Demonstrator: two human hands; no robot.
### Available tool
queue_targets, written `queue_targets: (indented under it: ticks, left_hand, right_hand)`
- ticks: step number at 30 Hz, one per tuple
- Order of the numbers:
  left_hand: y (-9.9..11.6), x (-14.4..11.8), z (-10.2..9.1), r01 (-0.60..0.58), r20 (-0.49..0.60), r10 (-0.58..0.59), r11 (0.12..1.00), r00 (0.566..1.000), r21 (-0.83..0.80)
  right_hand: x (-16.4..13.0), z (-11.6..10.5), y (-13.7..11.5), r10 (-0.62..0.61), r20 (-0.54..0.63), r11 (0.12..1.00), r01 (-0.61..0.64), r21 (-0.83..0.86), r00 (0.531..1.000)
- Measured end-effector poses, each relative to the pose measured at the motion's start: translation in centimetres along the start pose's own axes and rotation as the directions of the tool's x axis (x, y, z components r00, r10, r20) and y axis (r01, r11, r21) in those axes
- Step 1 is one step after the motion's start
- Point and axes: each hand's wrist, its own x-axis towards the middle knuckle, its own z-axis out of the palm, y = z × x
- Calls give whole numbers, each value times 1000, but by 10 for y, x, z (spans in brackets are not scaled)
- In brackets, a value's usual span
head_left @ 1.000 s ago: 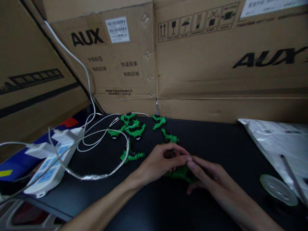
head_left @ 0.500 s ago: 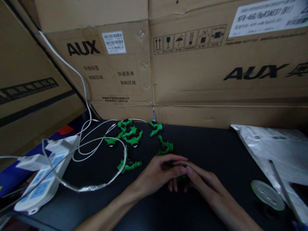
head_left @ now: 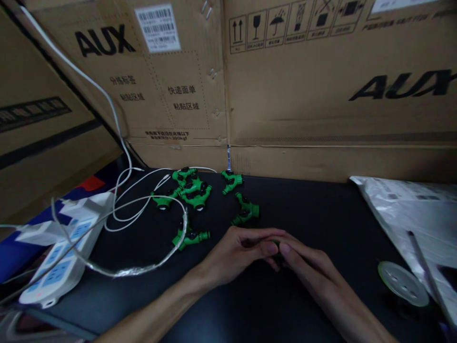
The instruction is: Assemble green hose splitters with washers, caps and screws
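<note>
Your fingers [head_left: 266, 247] of both hands meet over one small dark-green part [head_left: 276, 252], and they cover it almost fully, so I cannot tell its shape. Your left hand [head_left: 232, 255] curls around it from the left side, and your right hand [head_left: 307, 267] pinches it from the right; both seem closed on it, low over the black table [head_left: 321, 214]. The risk, in my judgement, is that the part slips out, because the grip is only at the fingertips and you cannot see it well in this dim light. If it jumps, it can roll to the loose green connector [head_left: 246, 212] near your left hand, or toward the clear cable loop [head_left: 143, 269], and mix with the other pieces [head_left: 189, 188] at the cardboard wall [head_left: 303, 95].
</note>
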Motion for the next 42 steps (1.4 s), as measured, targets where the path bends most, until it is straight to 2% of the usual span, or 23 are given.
queue_targets:
  ticks: [6, 12, 15, 18, 20, 23, 26, 29, 32, 34, 39, 42]
  left_hand:
    - [-1, -2, 1, -9, 42, 10, 999, 999, -34]
    - [-5, -2, 5, 4, -40, -5, 999, 999, -41]
    - [-5, -1, 5, 10, -59, -10, 1000, 998, 3]
    - [0, 1, 1, -22, -102, 39, 987, 994, 159]
    - [4, 1, -3, -106, -141, 167, 926, 976, 363]
    - [6, 0, -5, -210, -71, 340, 717, 938, 664]
    - [0, -1, -3, -247, 39, 357, 559, 933, 791]
    - [-7, -2, 0, -255, 85, 332, 511, 939, 821]
    - [-11, -1, -1, -259, 93, 328, 510, 940, 820]
    - [-10, 1, -3, -251, 69, 333, 541, 940, 803]
    - [-4, 1, -5, -156, -93, 308, 692, 947, 705]
    - [2, -3, -3, -136, -135, 315, 703, 939, 698]
  right_hand:
    - [-1, -4, 7, 12, 45, 995, -16, 99, 999]
    - [-3, -4, 9, 28, 9, 990, -29, 137, 1000]
    - [-3, 0, 7, 32, -29, 994, -29, 101, 999]
    - [-2, 1, 7, 124, -38, 962, -111, 249, 992]
    - [0, -1, 8, 205, -20, 892, -179, 415, 979]
    - [4, -5, 8, 243, 3, 815, -206, 542, 970]
    - [6, -8, 7, 225, -11, 823, -184, 537, 974]
    - [4, -7, 6, 214, -39, 850, -167, 499, 976]
    - [1, -6, 4, 208, -48, 869, -162, 467, 977]
    - [0, -6, 4, 186, -35, 892, -154, 426, 982]
    - [2, -9, 6, 104, 84, 955, -123, 268, 991]
    - [2, -13, 4, 55, 103, 973, -77, 219, 993]
